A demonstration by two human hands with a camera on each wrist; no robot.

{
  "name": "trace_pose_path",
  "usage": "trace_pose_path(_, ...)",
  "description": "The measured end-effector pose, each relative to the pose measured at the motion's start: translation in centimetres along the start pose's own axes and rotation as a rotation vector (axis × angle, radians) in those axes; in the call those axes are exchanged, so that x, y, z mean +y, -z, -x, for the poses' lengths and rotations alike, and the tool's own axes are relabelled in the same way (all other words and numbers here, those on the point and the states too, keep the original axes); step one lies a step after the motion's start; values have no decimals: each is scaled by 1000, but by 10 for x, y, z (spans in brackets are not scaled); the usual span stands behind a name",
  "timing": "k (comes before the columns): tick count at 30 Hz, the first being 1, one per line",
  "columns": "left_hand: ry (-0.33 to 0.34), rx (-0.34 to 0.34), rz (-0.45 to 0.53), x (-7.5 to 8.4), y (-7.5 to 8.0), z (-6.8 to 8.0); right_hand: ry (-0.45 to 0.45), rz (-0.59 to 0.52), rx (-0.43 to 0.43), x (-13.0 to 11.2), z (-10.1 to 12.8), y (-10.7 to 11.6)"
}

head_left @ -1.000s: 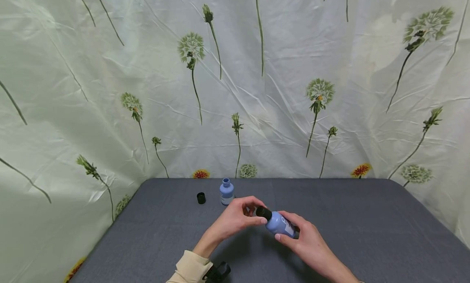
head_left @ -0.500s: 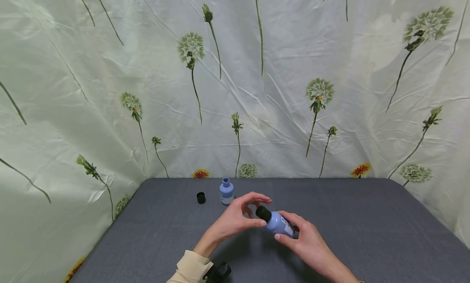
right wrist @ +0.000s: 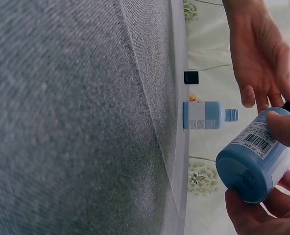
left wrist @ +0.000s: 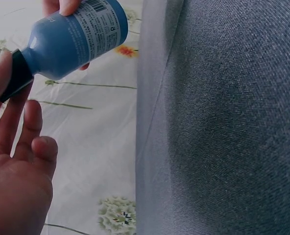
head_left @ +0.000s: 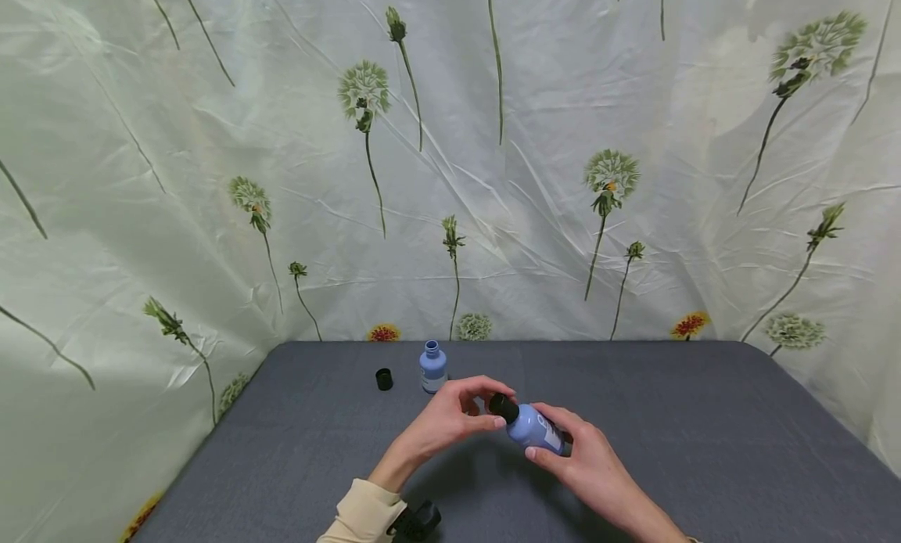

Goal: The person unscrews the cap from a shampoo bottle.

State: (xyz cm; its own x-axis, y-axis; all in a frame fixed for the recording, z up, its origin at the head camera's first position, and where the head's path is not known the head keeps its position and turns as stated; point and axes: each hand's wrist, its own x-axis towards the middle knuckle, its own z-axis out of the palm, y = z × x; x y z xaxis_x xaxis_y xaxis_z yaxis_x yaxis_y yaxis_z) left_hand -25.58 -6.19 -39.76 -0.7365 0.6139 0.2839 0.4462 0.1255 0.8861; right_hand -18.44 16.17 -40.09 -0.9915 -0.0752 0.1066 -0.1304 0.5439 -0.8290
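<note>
Change: the fingers of the left hand [head_left: 450, 418], which were spread above the black cap [head_left: 504, 407] half a second ago, are now curled down around it again; the held bottle [head_left: 533, 429] stays at nearly the same place.
Left grip: the thumb and the fingertips pinch the black cap from its left side. In the left wrist view the cap [left wrist: 15, 76] lies against the fingers [left wrist: 3, 98], and the palm is below it.
Right grip: the right hand [head_left: 587, 465] is closed around the body of the held bottle, thumb on the upper side, the other fingers underneath. In the right wrist view the thumb [right wrist: 284, 128] lies over the barcode label and the round bottom of the bottle [right wrist: 255, 169] points to the camera.
Position of the held bottle: it is tilted, the cap end up and to the left, the bottom in the right palm. It is in the air above the near middle of the desk [head_left: 704, 418], not touching it, between the two hands.
Second bottle: a small blue bottle [head_left: 432, 368] stands upright with no cap near the back edge of the desk, behind the left hand and apart from it.
Loose cap: a black cap [head_left: 383, 379] lies on the desk, just left of the open bottle.
Behind: a pale cloth [head_left: 493, 175] with printed flowers hangs around the desk.
</note>
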Motion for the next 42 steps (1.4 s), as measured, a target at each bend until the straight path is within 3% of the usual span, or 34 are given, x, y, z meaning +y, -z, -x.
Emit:
trace_pose_path(5,47,57,6,0,0,0,1,-2,-3,-1,1,-1)
trace_pose_path(12,53,70,23,2,-1,0,-6,5,-4,-3,1,-1)
trace_pose_path(31,-6,110,27,1,2,-2,-44,-24,-14,-1,0,-1)
trace_pose_path(42,-25,93,22,6,4,0,-42,-22,3,2,-1,-3)
